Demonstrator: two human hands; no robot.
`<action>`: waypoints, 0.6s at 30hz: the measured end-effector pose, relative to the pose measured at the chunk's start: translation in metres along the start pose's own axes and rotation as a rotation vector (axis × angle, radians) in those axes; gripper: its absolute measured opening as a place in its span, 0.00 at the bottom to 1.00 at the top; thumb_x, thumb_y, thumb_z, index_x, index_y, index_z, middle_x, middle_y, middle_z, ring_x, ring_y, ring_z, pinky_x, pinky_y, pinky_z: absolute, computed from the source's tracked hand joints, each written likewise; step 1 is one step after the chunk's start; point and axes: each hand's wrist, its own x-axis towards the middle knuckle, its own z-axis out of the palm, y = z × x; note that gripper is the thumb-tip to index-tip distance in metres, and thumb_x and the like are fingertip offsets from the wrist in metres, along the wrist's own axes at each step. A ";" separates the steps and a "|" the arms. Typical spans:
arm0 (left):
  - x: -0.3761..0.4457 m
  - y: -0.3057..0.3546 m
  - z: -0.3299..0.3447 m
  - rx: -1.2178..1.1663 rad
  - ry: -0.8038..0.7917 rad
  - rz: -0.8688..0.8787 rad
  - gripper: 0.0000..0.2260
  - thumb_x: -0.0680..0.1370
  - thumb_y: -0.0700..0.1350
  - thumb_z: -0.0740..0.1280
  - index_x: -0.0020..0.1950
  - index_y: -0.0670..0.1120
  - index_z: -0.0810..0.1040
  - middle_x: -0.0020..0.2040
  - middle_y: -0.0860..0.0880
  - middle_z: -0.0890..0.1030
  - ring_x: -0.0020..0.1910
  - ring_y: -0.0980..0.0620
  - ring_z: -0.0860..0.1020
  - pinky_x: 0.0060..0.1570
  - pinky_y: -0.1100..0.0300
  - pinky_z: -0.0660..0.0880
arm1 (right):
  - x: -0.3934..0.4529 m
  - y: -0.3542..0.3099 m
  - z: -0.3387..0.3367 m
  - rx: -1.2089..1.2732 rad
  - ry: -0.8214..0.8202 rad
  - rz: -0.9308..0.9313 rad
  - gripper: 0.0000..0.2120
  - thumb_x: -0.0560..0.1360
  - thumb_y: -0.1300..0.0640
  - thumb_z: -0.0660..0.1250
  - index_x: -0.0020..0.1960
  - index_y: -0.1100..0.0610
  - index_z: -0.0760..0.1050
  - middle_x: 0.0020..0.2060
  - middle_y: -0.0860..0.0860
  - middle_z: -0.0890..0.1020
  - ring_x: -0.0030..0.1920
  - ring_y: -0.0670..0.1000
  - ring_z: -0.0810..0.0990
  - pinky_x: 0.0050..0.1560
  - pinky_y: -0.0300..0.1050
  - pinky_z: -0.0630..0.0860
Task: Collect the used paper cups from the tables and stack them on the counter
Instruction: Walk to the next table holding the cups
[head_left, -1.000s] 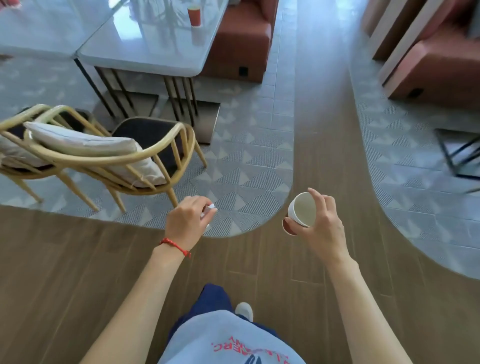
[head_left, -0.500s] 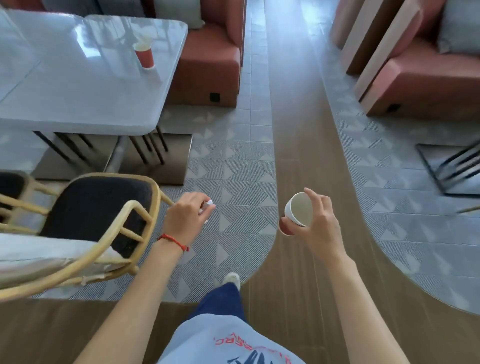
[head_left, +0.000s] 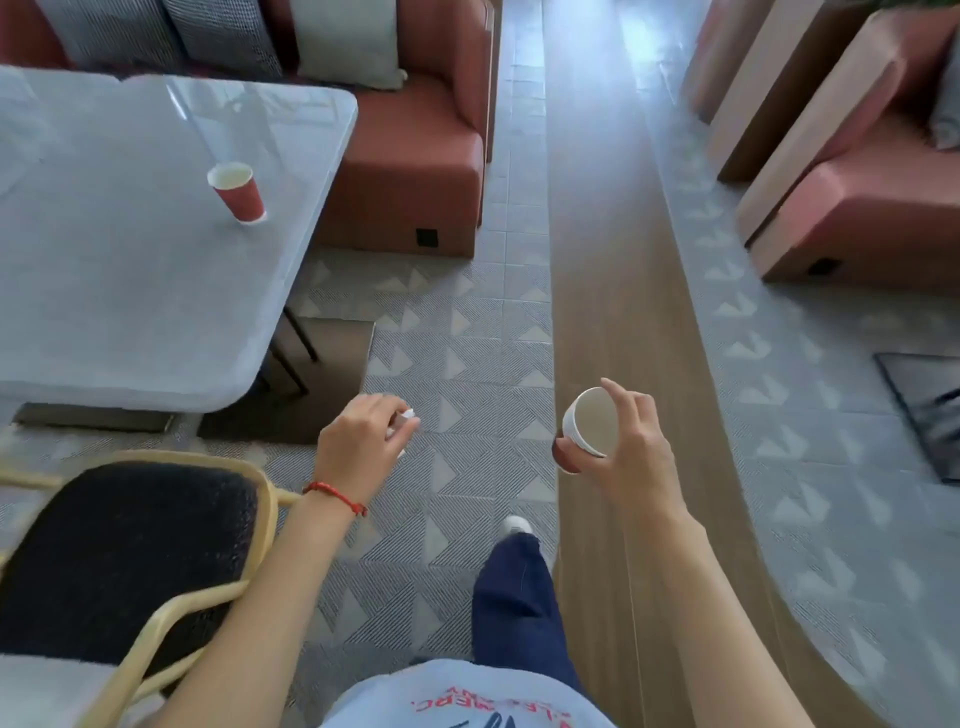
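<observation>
From the head view I see my right hand (head_left: 631, 457) curled round a red paper cup with a white inside (head_left: 587, 423), tilted, over the wooden floor strip (head_left: 613, 291). My left hand (head_left: 363, 444) pinches a small white crumpled scrap (head_left: 408, 415). A second red paper cup (head_left: 238, 191) stands upright toward the right edge of the pale grey table (head_left: 130, 291).

Bare forearms; red cord bracelet (head_left: 336, 497) on left wrist; white shirt (head_left: 457, 699) with red lettering, navy trousers (head_left: 519, 608), white shoe (head_left: 516, 525).
</observation>
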 end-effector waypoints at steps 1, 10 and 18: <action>0.018 0.000 0.005 0.009 0.013 -0.013 0.06 0.71 0.43 0.72 0.41 0.40 0.79 0.36 0.44 0.79 0.35 0.45 0.77 0.30 0.54 0.76 | 0.025 0.002 -0.002 0.003 0.000 -0.012 0.37 0.65 0.47 0.75 0.69 0.51 0.62 0.61 0.50 0.69 0.54 0.53 0.74 0.48 0.45 0.69; 0.163 0.007 0.028 0.036 0.131 -0.142 0.11 0.71 0.48 0.65 0.39 0.41 0.79 0.35 0.45 0.79 0.36 0.45 0.77 0.32 0.57 0.73 | 0.217 0.001 -0.019 -0.047 -0.110 -0.130 0.38 0.65 0.46 0.75 0.69 0.51 0.62 0.62 0.51 0.68 0.55 0.56 0.75 0.47 0.46 0.69; 0.254 -0.027 0.053 0.074 0.159 -0.201 0.11 0.71 0.48 0.63 0.38 0.41 0.79 0.33 0.46 0.79 0.34 0.46 0.77 0.29 0.59 0.72 | 0.335 -0.013 0.007 -0.040 -0.207 -0.170 0.38 0.65 0.44 0.74 0.70 0.49 0.60 0.63 0.49 0.67 0.56 0.54 0.74 0.53 0.49 0.71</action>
